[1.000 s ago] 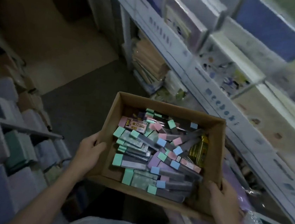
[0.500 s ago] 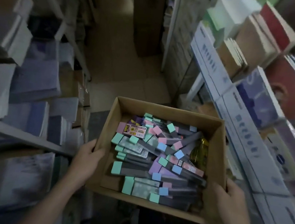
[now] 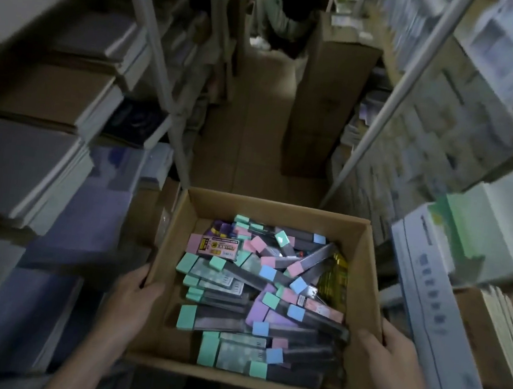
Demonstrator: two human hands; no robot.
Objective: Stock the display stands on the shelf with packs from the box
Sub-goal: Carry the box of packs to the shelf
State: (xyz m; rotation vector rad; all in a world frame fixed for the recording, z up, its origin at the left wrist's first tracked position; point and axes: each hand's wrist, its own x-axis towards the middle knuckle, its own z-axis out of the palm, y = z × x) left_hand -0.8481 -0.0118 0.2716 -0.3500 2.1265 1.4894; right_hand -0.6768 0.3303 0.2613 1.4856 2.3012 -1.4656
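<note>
An open cardboard box (image 3: pixel 279 211) is held at the lower middle of the frame, in an aisle between the left shelves (image 3: pixel 43 170) and the right shelves (image 3: pixel 446 145), both crowded with stock. Its left wall is gripped by the left hand (image 3: pixel 138 296), the thumb laid over the rim. Its near right corner is gripped by the right hand (image 3: pixel 390 353). Packs (image 3: pixel 257 290) with mint, pink and blue ends are heaped loose inside. A tall carton (image 3: pixel 326 106) is stood in the aisle at upper middle. A person (image 3: pixel 279 14) is seen, blurred, at the top edge.
</note>
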